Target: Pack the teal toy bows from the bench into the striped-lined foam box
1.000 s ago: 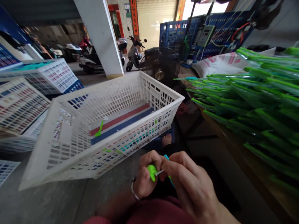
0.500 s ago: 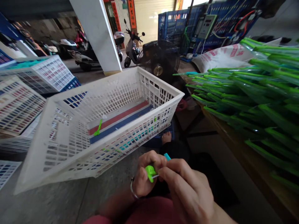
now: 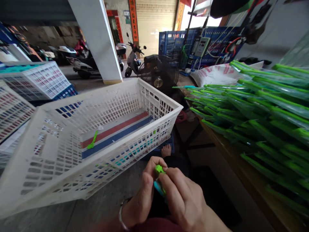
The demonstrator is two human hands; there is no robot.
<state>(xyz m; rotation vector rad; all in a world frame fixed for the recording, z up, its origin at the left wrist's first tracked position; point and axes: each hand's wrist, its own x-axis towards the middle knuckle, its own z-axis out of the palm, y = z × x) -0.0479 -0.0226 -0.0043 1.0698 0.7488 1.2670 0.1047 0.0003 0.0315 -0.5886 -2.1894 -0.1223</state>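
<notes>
Low in the middle of the view, my left hand (image 3: 144, 196) and my right hand (image 3: 184, 201) are pinched together on one small green plastic piece (image 3: 159, 169) with a light-blue part (image 3: 158, 187) under it. Both hands are closed on it, fingertips touching. Just beyond them stands a white slatted basket (image 3: 41, 167), tilted toward me, with a single green piece (image 3: 92, 140) lying on its red-and-blue-striped bottom. A bare foot (image 3: 166, 150) shows on the floor past my hands.
A heap of long green bagged items (image 3: 260, 109) covers the wooden table (image 3: 231, 151) on the right. More white baskets (image 3: 41, 80) stack at the left. A black fan (image 3: 158, 72), blue crates (image 3: 173, 42), a white pillar (image 3: 96, 38) and parked scooters stand behind.
The view has shifted down and left a little. My hands have turned the green piece upward, and the light-blue part now shows below it instead of above.
</notes>
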